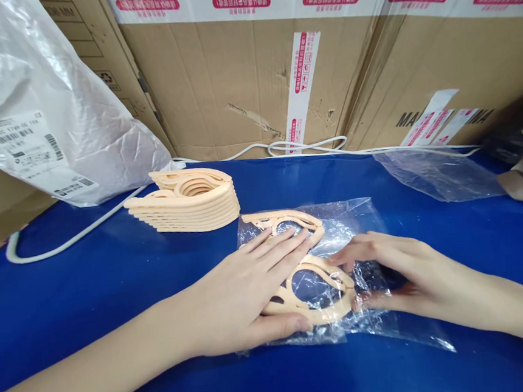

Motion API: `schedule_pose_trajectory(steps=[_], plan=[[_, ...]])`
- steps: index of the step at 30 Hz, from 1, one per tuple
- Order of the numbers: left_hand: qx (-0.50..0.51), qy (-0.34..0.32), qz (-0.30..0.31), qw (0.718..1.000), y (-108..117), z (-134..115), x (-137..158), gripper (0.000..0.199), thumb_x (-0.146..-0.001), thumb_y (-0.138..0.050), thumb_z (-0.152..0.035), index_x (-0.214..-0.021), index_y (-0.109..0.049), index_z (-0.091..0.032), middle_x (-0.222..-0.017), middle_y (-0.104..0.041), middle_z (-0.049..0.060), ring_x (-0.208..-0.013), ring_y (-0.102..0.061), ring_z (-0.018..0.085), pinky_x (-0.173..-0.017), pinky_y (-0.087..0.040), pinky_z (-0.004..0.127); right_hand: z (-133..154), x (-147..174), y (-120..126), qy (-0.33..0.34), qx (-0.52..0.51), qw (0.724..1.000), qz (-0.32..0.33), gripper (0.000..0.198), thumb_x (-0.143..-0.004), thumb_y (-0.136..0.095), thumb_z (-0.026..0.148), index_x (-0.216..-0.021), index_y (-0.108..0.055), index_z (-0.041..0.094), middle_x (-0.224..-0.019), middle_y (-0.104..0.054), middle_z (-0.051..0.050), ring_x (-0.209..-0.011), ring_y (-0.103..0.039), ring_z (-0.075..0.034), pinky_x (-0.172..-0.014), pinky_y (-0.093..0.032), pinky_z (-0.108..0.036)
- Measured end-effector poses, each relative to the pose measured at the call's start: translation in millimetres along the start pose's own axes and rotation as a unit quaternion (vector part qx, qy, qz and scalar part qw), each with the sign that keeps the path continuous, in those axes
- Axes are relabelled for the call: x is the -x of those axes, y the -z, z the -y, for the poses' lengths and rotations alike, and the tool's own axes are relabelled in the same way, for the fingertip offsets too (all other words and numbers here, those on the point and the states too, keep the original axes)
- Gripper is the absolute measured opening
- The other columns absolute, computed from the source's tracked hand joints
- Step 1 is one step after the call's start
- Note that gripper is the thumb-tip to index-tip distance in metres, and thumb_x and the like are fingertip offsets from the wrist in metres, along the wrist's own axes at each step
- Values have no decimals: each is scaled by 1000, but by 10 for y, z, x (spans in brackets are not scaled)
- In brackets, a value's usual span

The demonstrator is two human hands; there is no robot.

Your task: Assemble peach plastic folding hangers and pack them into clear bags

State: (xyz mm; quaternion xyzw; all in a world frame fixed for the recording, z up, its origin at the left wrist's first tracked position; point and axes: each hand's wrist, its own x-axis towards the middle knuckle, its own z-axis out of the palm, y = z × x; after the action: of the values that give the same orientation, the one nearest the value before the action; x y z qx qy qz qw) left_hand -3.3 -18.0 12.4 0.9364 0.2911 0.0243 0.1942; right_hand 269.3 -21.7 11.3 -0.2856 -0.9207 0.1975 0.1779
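Note:
Two beige folding hangers lie at the middle of the blue table with a clear plastic bag (359, 218): the far hanger (316, 235) and the near hanger (329, 313). Plastic glints over parts of the near one; whether the far one is inside or on top of the bag, I cannot tell. My left hand (238, 295) rests flat across both hangers, fingers stretched out, thumb along the near hanger's lower edge. At that hanger's right end, my right hand (415, 274) grips it between thumb and fingers, with crumpled plastic around them. My left palm hides the hangers' left parts.
A neat stack of beige folding hangers (189, 208) stands behind my left hand. A white plastic mailer (62, 116) leans at the left. Cardboard boxes (232, 70) line the back, with a white cable (239, 151) before them. Another clear bag (438, 174) lies back right.

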Motion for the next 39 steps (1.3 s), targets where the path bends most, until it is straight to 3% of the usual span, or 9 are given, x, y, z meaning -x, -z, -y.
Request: schedule_pose_trajectory(steps=[12,16,19,24,32,35,39], plan=[[-20,-3,-28,999,-6,10,5,90,-85,-55,-63,-152,-22,-13,-159,-22,11,-146,-22,28,-119,-24,46,-3,-56,-21,4,22,1000,0,45,-87,-64,44,-122,-50,21,-117,-65,-7,-108,-62,-19,-89,-53,-32],[-60,21,-94,994,57,21,69,99,-73,-60,-75,-145,-36,-12,-149,-41,17,-138,-37,35,-112,-34,51,-66,-51,29,4,43,999,-2,57,-84,-65,51,-128,-47,20,-124,-63,-9,-114,-59,-23,-93,-51,-38],[-80,49,-117,989,125,32,100,86,-72,-65,-71,-134,-48,-15,-136,-52,14,-125,-48,34,-102,-44,49,-107,-43,44,-5,49,999,6,66,-81,-67,53,-134,-43,21,-128,-61,-9,-117,-58,-24,-95,-51,-40],[-72,71,-95,990,169,32,103,77,-72,-69,-65,-130,-51,-19,-125,-58,10,-113,-55,31,-93,-49,44,-127,-17,43,2,60,998,8,69,-82,-67,53,-137,-41,22,-135,-57,-10,-122,-55,-25,-98,-50,-42],[-69,42,-89,993,157,3,119,70,-78,-68,-59,-134,-49,-20,-124,-58,11,-112,-55,30,-90,-49,42,-131,-36,43,-23,72,997,30,78,-82,-66,55,-146,-35,22,-145,-50,-11,-129,-51,-29,-103,-47,-48],[-62,26,-87,994,209,7,140,71,-79,-68,-59,-135,-48,-20,-126,-58,11,-116,-54,30,-94,-47,42,-133,-38,45,-21,65,997,27,78,-81,-67,54,-145,-36,22,-145,-50,-11,-129,-51,-29,-104,-47,-47],[-32,31,-62,997,334,1,230,80,-70,-70,-68,-136,-47,-29,-134,-55,5,-121,-52,30,-99,-46,41,-145,-23,51,-18,54,998,22,79,-79,-70,53,-145,-38,23,-145,-50,-9,-129,-51,-28,-105,-46,-45]])
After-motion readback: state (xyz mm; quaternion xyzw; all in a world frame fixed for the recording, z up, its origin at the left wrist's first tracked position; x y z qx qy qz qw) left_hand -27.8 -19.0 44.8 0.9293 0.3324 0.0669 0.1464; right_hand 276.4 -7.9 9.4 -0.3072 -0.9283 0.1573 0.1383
